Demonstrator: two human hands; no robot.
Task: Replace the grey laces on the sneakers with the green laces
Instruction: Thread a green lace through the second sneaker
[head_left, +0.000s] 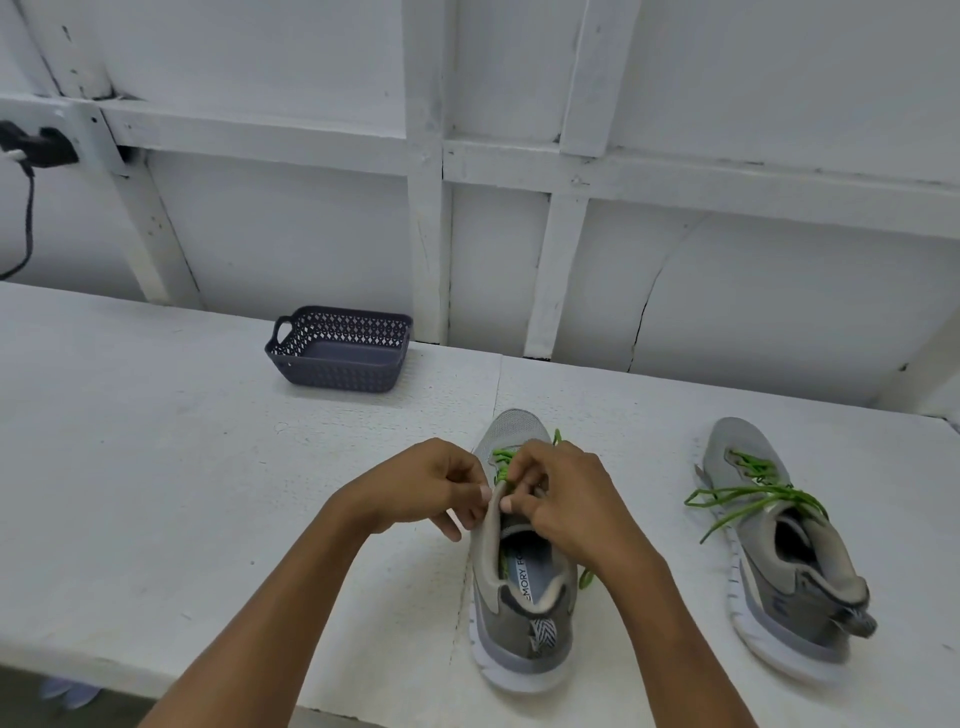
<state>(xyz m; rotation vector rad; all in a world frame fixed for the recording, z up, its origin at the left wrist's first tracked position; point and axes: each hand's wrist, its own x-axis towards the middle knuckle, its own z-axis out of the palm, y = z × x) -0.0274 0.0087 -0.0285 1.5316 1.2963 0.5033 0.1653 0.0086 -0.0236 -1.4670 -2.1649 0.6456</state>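
Green lace (503, 457) crosses the front eyelets of the near sneaker (519, 639) on the bench (182, 493). The left hand (426, 486) pinches the sneaker's side flap; the right hand (571, 499) pinches the lace by the tongue. The other sneaker (810, 587), loosely laced green, stands to its right.

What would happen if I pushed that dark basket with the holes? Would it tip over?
Probably not. The basket looks low and wide with a flat bottom, so it should slide on the table rather than tip. Its walls are full of holes and nothing shows inside, so it is likely light. It looks like plastic, so fairly stiff.
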